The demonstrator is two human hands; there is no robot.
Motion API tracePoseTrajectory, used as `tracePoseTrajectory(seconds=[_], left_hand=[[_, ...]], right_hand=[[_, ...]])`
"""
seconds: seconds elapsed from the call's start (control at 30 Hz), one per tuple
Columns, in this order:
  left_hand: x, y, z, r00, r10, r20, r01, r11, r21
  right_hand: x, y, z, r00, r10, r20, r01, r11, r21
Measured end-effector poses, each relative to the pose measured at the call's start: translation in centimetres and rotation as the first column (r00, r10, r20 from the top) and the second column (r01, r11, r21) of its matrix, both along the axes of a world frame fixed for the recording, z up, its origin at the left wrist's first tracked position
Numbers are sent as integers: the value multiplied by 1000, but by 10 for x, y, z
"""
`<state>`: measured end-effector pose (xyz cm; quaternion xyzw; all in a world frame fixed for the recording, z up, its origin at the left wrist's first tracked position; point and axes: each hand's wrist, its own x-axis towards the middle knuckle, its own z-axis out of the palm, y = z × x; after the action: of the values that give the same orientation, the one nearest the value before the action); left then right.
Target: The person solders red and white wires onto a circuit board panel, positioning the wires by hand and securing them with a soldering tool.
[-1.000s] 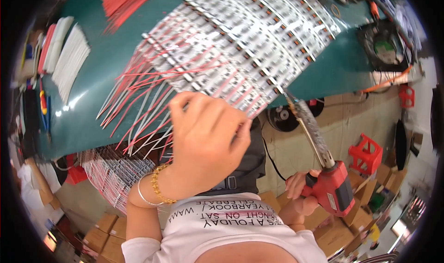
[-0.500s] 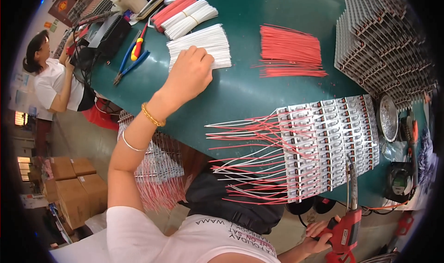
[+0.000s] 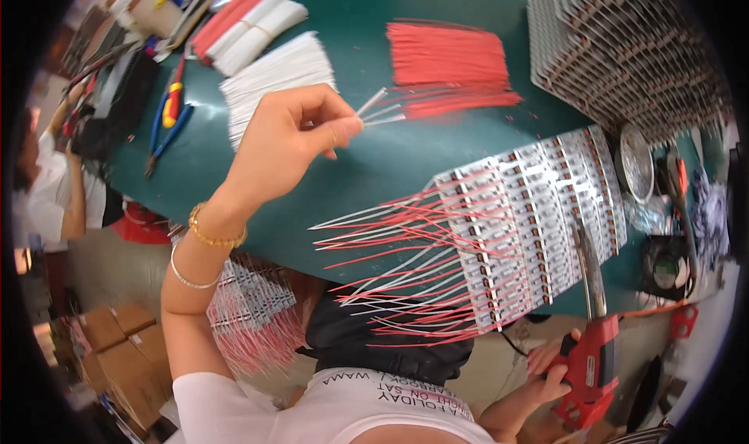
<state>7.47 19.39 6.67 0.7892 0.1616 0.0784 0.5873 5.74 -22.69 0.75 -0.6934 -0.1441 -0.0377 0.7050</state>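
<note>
My left hand point(image 3: 292, 143) is raised over the green table point(image 3: 367, 171) and pinches a few white wires point(image 3: 380, 108) by their ends. Behind it lies a stack of white wires point(image 3: 273, 73), and to the right a pile of red wires point(image 3: 449, 58). A sheet of LED strip boards point(image 3: 538, 218) with red and white leads soldered on lies at the table's near edge. My right hand point(image 3: 550, 362) grips a red soldering gun point(image 3: 593, 350) whose tip rests over the boards.
Stacked strip boards point(image 3: 624, 46) fill the far right. Pliers point(image 3: 168, 120) and bundled red and white wires point(image 3: 250, 19) lie at the far left. Another person point(image 3: 55, 186) sits at the left. Cardboard boxes point(image 3: 117, 350) stand on the floor. More wired boards point(image 3: 250, 319) hang below the table.
My left hand has lifted off the white wire stack with a few wires and drawn back toward me. The view has swung; the soldering gun stays at the boards.
</note>
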Motion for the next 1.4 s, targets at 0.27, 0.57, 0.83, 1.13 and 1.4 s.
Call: tracePoseTrajectory(seconds=[0.27, 0.57, 0.83, 1.13, 1.4], left_hand=[[46, -62, -27, 982, -186, -18, 186, 980, 72], [68, -68, -40, 952, -304, -21, 295, 901, 319], [69, -68, -43, 958, -288, -3, 269, 889, 371], [70, -67, -43, 955, -297, 3, 275, 887, 371], [69, -67, -43, 956, -292, 20, 262, 883, 390]], right_hand=[[24, 55, 26, 992, 18, -125, -31, 994, -105], [35, 70, 33, 963, -29, -270, 8, 997, -79], [36, 79, 36, 883, -163, -439, 177, 984, -9], [33, 71, 28, 965, -17, -263, -19, 991, -134], [31, 72, 27, 972, -29, -231, -7, 988, -151]])
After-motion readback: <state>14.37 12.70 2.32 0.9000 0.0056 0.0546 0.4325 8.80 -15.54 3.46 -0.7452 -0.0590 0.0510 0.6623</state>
